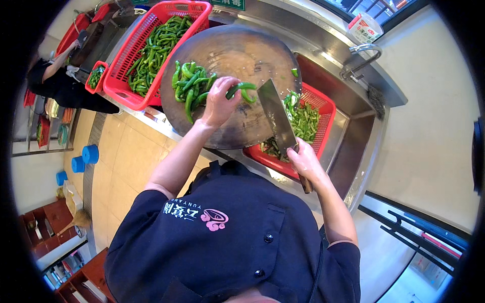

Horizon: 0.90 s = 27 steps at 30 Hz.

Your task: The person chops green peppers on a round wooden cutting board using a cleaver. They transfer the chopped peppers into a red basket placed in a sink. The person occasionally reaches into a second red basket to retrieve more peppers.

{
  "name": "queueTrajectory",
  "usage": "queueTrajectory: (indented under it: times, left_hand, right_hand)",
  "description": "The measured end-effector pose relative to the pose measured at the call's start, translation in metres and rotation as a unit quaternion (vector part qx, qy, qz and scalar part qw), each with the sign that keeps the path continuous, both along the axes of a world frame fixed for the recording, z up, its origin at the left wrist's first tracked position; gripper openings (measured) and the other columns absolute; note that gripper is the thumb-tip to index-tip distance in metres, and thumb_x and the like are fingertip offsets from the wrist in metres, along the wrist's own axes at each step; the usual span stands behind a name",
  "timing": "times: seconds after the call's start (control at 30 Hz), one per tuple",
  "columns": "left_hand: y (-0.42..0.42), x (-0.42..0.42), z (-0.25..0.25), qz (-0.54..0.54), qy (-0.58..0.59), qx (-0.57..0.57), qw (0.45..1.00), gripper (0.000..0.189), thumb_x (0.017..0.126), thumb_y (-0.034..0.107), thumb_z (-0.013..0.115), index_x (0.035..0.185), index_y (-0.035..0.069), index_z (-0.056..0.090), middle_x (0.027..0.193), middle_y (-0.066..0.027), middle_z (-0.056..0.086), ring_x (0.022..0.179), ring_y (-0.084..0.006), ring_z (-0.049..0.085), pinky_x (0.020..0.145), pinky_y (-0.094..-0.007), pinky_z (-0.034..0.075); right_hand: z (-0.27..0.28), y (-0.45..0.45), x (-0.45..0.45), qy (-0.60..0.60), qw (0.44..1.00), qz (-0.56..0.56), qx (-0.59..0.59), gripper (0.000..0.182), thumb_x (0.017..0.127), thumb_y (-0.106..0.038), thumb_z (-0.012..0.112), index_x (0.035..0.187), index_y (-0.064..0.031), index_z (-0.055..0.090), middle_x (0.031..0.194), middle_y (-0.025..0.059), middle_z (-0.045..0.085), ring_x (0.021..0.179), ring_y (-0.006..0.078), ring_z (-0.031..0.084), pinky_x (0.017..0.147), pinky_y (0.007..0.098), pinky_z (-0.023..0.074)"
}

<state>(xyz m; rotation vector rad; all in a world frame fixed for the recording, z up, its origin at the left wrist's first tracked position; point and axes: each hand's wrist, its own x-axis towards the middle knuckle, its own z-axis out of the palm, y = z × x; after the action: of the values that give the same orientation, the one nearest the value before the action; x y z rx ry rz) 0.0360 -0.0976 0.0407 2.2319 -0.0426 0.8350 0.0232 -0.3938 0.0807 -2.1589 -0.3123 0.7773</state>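
Observation:
My left hand (221,99) is closed around a few long green peppers (244,88) on a round wooden chopping board (242,49). Their ends stick out to the right of the fingers. Beside that hand, on the left of the board, lies a pile of whole green peppers (191,83). My right hand (306,161) grips the wooden handle of a Chinese cleaver (276,113), whose wide blade slants over the board's right edge. Under and beyond the blade, cut pepper pieces (306,121) fill part of a red plastic basket (326,113) in the sink.
A large red basket (125,64) of whole peppers stands left of the board. A faucet (362,60) and a white tub (364,28) are at the sink's far right. Another person (64,81) works at the far left. Blue stools (90,154) stand on the tiled floor.

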Motion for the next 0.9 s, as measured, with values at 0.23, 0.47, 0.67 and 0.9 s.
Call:
queueTrajectory:
  times: [0.23,0.47,0.67,0.9]
  left_hand:
    - [0.039,0.006,-0.039,-0.002,0.031,0.088,0.996,0.023,0.082,0.001,0.065,0.104,0.004,0.065,0.105,-0.0151,0.062,0.100,-0.0330,0.060,0.089,-0.0386,0.049]
    - [0.047,-0.054,0.009,0.059,0.000,0.141,0.988,0.057,0.074,0.016,0.078,0.125,0.007,0.054,0.132,-0.0179,0.048,0.123,-0.0365,0.046,0.102,-0.0449,0.039]
    - [0.093,-0.074,-0.023,0.151,0.166,0.138,0.965,0.097,0.073,0.049,0.077,0.149,0.014,0.027,0.152,-0.0283,0.017,0.136,-0.0445,0.031,0.109,-0.0504,0.030]
    - [0.102,-0.011,-0.011,0.064,0.139,0.251,0.956,0.074,0.078,0.038,0.074,0.142,0.019,0.042,0.147,-0.0194,0.033,0.133,-0.0369,0.037,0.108,-0.0492,0.031]
  right_hand:
    - [0.018,0.006,0.002,0.073,0.997,-0.009,-0.030,0.029,0.085,-0.016,0.053,0.104,0.0053,0.054,0.083,0.0279,0.062,0.082,0.0419,0.062,0.078,0.0450,0.0486]
    - [-0.001,0.001,-0.005,0.031,0.999,-0.025,0.001,0.031,0.087,-0.015,0.055,0.109,0.0057,0.053,0.066,0.0173,0.060,0.058,0.0292,0.061,0.059,0.0397,0.0488]
    - [0.002,0.006,-0.008,0.038,0.999,-0.036,-0.001,0.029,0.088,-0.012,0.054,0.112,0.0043,0.053,0.060,0.0107,0.057,0.046,0.0196,0.056,0.047,0.0358,0.0461]
    - [0.003,0.007,-0.013,0.053,0.997,-0.049,-0.015,0.031,0.088,-0.014,0.054,0.112,0.0047,0.052,0.063,0.0131,0.058,0.048,0.0229,0.059,0.049,0.0369,0.0479]
